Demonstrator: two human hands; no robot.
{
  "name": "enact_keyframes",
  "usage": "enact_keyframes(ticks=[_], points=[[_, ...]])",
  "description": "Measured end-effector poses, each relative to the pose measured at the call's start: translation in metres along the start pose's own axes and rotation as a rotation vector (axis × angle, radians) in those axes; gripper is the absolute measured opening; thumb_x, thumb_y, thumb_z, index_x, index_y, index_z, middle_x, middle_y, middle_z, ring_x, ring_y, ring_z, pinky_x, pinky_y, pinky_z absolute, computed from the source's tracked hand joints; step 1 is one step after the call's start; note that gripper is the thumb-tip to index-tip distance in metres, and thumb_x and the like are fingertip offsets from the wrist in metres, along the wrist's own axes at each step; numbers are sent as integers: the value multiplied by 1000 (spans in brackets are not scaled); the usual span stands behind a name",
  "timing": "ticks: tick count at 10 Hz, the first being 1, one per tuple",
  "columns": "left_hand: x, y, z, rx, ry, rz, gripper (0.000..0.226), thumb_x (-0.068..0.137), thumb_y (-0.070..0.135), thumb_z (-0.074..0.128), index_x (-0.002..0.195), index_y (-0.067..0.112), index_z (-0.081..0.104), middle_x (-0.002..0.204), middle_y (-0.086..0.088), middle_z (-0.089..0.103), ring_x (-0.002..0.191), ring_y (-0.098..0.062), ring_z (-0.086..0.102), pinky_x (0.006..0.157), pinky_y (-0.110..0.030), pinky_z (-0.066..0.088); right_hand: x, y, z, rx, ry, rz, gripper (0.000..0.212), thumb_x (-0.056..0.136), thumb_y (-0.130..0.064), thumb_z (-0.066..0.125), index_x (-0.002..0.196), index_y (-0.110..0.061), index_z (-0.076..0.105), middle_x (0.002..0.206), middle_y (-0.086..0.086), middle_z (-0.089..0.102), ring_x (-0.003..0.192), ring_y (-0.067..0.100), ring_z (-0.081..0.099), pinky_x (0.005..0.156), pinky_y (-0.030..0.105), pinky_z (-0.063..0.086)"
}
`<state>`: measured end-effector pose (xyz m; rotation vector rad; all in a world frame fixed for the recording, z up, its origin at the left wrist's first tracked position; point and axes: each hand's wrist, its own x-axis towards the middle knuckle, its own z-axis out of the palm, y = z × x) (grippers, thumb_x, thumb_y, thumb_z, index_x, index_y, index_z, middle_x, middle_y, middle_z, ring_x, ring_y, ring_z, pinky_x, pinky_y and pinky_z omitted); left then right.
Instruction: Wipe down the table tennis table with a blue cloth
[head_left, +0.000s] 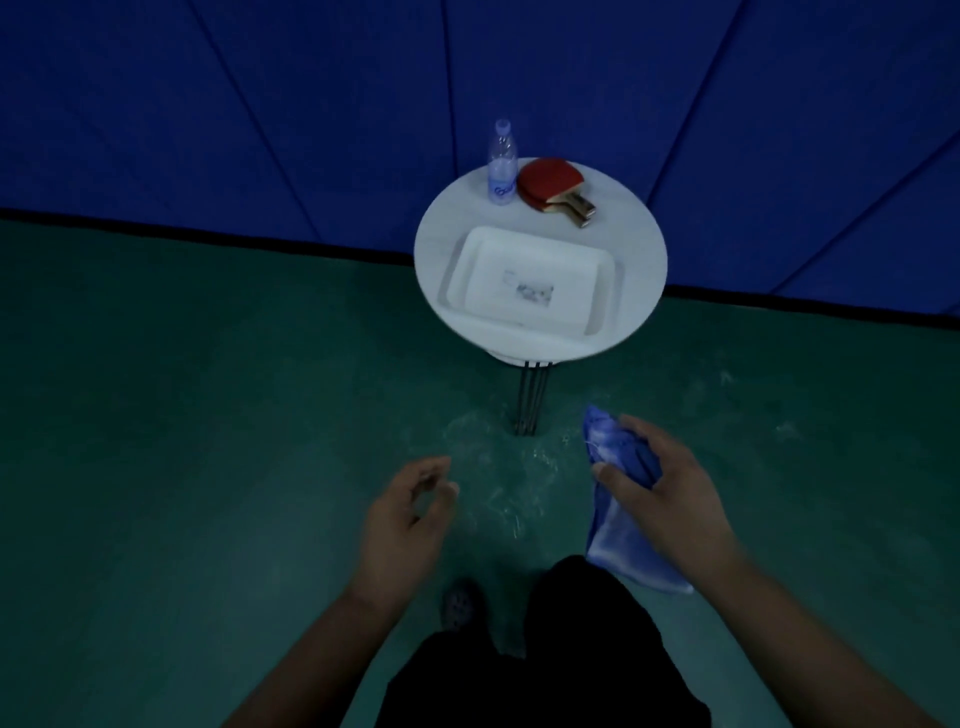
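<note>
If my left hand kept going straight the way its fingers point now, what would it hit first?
Probably the thin dark metal legs under the small round white table. The left hand points up and right over bare green floor, though depth is unclear.

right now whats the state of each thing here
cloth: bunched, gripped by right hand
left hand: empty, fingers loosely curled
bottle: upright, capped
paddles: stacked flat
tray: flat on round table
floor: wet patch

1 head-worn camera looks steeply down at the floor (208, 415).
</note>
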<state>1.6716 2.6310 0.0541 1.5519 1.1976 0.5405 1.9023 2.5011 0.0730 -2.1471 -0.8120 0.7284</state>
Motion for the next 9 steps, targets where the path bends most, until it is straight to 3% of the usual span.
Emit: enact_keyframes(ticks=[3, 4, 6, 7, 8, 9], points=[[216, 29, 59, 50, 11, 11, 33, 87, 5, 72, 105, 31, 66, 106, 10, 70, 96, -1, 65, 86, -12, 47, 227, -4, 27, 55, -21, 62, 50, 84, -25, 77, 130, -29, 57, 124, -9, 55, 112, 8, 52, 89, 16, 35], [278, 31, 82, 58, 12, 10, 37, 87, 8, 72, 103, 39, 63, 106, 13, 68, 96, 7, 61, 76, -5, 44, 305, 2, 49, 8, -54, 75, 53, 85, -26, 76, 134, -24, 56, 125, -1, 55, 114, 18, 55, 88, 17, 34], [378, 27, 110, 90, -38, -8, 29, 87, 10, 72, 109, 27, 64, 108, 4, 66, 84, 11, 57, 74, -3, 39, 438, 16, 100, -62, -143, 147, 55, 91, -30, 67, 142, -21, 49, 133, 8, 51, 117, 26, 54, 89, 22, 36], [419, 14, 120, 94, -77, -27, 28, 87, 10, 71, 112, 22, 66, 113, 2, 64, 101, 4, 57, 83, -3, 36, 488, 32, 129, -101, -152, 177, 54, 93, -31, 66, 143, -23, 47, 135, 8, 50, 117, 29, 55, 95, 29, 42], [440, 1, 122, 117, -108, -47, 28, 87, 9, 72, 114, 17, 68, 115, 0, 65, 105, -6, 59, 86, -4, 36, 511, 39, 150, -147, -184, 204, 56, 93, -31, 64, 145, -23, 44, 138, 8, 48, 121, 29, 53, 99, 35, 44], [451, -6, 122, 112, -119, -58, 29, 85, 7, 73, 113, 13, 68, 114, -2, 66, 104, -7, 59, 87, -5, 36, 526, 44, 156, -184, -234, 220, 61, 95, -32, 64, 149, -21, 39, 149, 9, 41, 132, 31, 45, 107, 35, 37]])
